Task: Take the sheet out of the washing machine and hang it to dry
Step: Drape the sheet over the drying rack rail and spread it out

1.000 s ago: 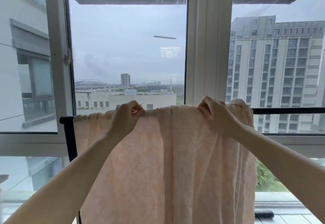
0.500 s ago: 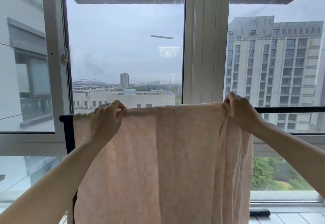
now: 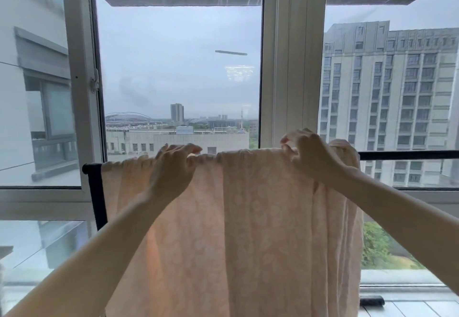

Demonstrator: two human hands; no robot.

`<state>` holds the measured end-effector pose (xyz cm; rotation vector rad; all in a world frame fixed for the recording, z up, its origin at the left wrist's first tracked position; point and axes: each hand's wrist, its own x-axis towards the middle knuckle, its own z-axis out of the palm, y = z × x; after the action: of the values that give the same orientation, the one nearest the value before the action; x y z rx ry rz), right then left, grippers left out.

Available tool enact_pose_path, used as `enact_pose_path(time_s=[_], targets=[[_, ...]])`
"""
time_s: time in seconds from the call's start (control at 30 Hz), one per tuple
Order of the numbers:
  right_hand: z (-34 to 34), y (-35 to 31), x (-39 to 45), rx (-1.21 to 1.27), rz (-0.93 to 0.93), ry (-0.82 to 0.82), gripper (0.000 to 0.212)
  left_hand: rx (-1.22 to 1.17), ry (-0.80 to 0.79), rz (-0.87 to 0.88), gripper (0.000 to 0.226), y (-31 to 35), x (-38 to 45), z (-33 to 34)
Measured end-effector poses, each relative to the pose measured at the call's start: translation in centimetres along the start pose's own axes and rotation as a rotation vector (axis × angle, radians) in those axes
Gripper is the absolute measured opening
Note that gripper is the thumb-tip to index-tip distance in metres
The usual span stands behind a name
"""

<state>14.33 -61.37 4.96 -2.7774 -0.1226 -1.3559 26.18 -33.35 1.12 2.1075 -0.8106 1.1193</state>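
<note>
A pale pink patterned sheet (image 3: 248,229) hangs draped over the black top rail (image 3: 407,155) of a drying rack, in front of a large window. The cloth is bunched along the rail and falls in long folds past the bottom of the view. My left hand (image 3: 173,167) curls over the top fold left of the middle, fingers closed on the cloth. Near the sheet's right end, my right hand (image 3: 310,152) pinches the top fold with bent fingers. Right of that hand the rail is bare. No washing machine is in view.
The rack's black left post (image 3: 96,200) stands close to the white window frame (image 3: 293,68). A window latch (image 3: 94,83) sits on the left frame. A small dark object (image 3: 372,300) lies on the tiled floor at the lower right, below the sill.
Both hands slid apart along the rail, spreading the sheet, then came back inward. The left hand is now near the middle and the right hand has left the sheet's right edge.
</note>
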Motion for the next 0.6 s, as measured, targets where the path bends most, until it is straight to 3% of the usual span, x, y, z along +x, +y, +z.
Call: enact_pose_path(time_s=[0.13,0.33,0.6], targets=[[1.8,-2.7,0.6,0.078,-0.086,-0.065,0.017,-0.096,-0.095,0.063,0.017,3.0,0.5,1.8],[2.2,-2.8,0.2,0.06,-0.033,-0.05,0.011,-0.18,-0.104,-0.011,0.008,2.8,1.1,1.2],[1.1,-2.2,0.0,-0.047,-0.038,-0.152,0.015,0.002,-0.076,0.0,0.007,2.7,0.8,0.6]])
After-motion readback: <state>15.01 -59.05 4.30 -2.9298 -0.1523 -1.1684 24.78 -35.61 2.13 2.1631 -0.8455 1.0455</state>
